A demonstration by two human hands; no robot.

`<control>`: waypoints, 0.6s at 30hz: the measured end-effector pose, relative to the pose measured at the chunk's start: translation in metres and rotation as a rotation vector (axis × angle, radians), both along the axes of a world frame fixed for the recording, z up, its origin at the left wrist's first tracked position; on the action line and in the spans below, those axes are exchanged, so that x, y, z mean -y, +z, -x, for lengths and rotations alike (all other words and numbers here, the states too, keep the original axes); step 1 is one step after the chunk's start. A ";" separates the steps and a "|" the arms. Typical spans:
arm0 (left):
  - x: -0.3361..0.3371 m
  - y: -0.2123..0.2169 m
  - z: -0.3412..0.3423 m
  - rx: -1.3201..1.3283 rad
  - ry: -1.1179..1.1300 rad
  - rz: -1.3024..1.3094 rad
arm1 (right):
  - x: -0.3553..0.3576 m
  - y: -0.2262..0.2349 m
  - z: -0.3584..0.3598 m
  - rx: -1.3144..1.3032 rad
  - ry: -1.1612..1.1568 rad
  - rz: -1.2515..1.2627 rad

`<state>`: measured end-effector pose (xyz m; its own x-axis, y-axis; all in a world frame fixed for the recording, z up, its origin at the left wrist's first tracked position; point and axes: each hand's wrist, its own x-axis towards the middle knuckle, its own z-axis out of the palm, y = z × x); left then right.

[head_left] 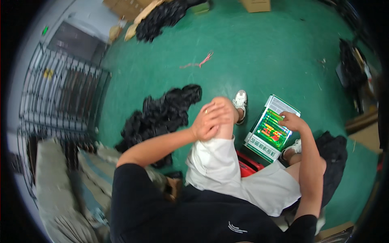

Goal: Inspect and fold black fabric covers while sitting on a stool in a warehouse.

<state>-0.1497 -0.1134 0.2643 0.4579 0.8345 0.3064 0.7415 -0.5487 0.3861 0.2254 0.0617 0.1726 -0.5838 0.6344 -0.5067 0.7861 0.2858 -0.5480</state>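
My left hand (211, 119) lies flat over my bent left knee, its fingers stretched out, with a ring on one finger. Below my right forearm, a flat box (265, 152) in white and green with a shiny, colourful middle rests on the floor by my feet. My right hand (293, 122) is over the box's right side, its fingers loosely bent and the thumb and forefinger apart. Whether the fingertips touch the box I cannot tell. A red object (248, 165) shows between my legs, partly covered by my white shorts.
Black crumpled plastic or cloth (158, 111) lies on the green floor to the left, with more (332, 152) beside my right leg. A pink string (202, 60) lies ahead. Metal racks (60, 93) and beige sacks (54, 182) stand left; a cardboard box (256, 5) is at the far side.
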 end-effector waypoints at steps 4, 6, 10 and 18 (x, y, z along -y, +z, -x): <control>-0.005 -0.027 -0.002 0.427 0.337 -0.020 | 0.006 0.004 -0.013 -0.082 -0.107 -0.003; -0.014 -0.062 0.009 0.641 0.612 0.022 | 0.008 0.008 -0.016 -0.068 -0.113 0.018; 0.021 -0.225 0.085 0.495 1.145 0.582 | 0.008 0.008 -0.002 -0.079 -0.087 0.070; 0.072 -0.324 0.165 0.002 1.471 1.083 | 0.021 -0.003 -0.017 0.029 -0.164 0.173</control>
